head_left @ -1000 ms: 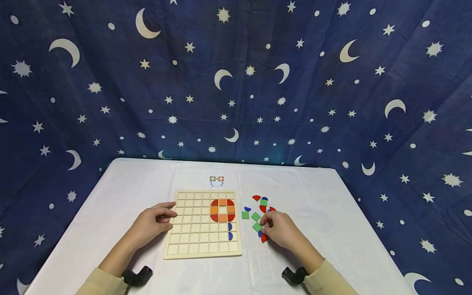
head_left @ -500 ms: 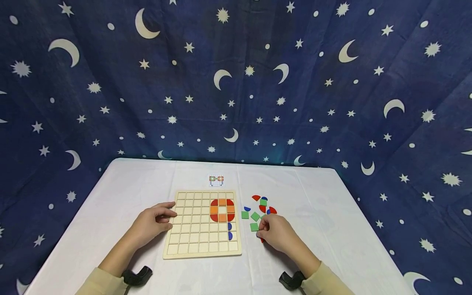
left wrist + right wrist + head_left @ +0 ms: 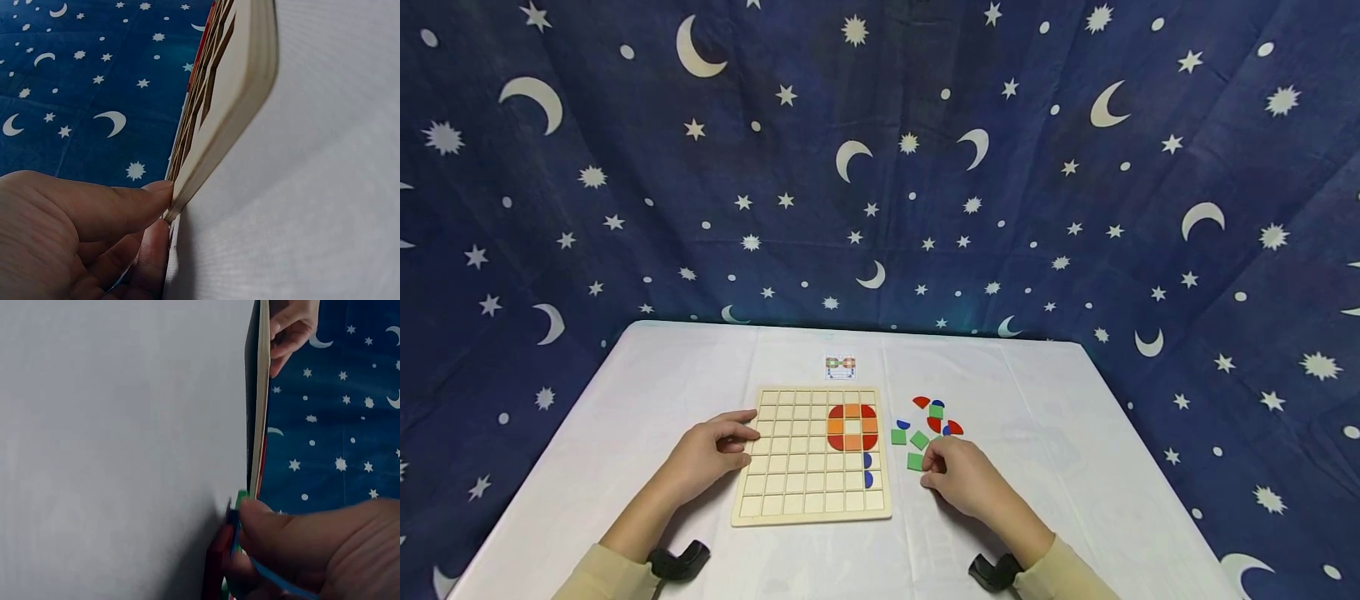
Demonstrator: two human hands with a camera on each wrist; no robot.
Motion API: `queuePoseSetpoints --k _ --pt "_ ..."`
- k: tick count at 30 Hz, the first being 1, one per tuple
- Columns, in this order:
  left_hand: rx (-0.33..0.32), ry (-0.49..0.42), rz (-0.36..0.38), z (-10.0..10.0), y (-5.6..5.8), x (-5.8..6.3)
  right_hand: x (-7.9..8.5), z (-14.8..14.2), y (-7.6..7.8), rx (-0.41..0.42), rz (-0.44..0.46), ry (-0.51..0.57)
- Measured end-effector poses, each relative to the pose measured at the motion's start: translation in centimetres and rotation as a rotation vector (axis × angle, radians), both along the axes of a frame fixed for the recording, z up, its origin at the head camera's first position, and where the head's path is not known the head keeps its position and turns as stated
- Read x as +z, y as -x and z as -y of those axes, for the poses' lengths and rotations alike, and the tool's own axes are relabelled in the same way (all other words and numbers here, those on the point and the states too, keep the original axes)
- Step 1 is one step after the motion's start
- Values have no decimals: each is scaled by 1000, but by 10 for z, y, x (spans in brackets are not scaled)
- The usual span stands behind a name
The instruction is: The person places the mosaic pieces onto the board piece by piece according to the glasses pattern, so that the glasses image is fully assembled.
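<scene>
A wooden grid board lies flat, holding red quarter-circles and orange squares in a ring plus two blue half-circles in its right column. My left hand grips the board's left edge, thumb at the frame in the left wrist view. Right of the board, my right hand is low over loose tiles, thumb and fingertips together. In the right wrist view a blue tile shows between thumb and finger, with a red tile beside it. A green square lies at the fingertips; other tiles are hidden under the hand.
Beyond the right hand lie more green squares, red quarter-circles and blue half-circles. A small printed pattern card lies behind the board on the white-covered table. A dark curtain with stars and moons surrounds the table.
My right hand has drawn slightly nearer and left, and its fingertips have closed together. The nearest green square has shifted left and turned. My left hand and the board stay put.
</scene>
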State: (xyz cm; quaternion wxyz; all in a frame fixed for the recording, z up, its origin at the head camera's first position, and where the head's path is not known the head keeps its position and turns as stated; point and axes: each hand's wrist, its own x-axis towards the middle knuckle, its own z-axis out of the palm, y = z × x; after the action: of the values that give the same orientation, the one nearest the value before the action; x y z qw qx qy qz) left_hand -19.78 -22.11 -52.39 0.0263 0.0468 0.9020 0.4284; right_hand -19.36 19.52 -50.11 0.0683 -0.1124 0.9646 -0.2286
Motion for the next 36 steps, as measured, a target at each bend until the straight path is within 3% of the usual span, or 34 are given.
queuePoseSetpoints --k 7,12,17,23,36 --pt "7 2 -1 0 -1 2 -4 -1 1 48 -16 -40" --pt "4 -3 0 0 -1 2 -7 0 2 38 -39 -39" --pt "5 -14 -1 0 -2 1 -4 -2 4 40 16 30" --pt "2 -22 4 0 -2 2 -1 -14 10 134 80 52" --pt "-1 -19 1 0 -1 1 -4 -14 12 210 89 61"
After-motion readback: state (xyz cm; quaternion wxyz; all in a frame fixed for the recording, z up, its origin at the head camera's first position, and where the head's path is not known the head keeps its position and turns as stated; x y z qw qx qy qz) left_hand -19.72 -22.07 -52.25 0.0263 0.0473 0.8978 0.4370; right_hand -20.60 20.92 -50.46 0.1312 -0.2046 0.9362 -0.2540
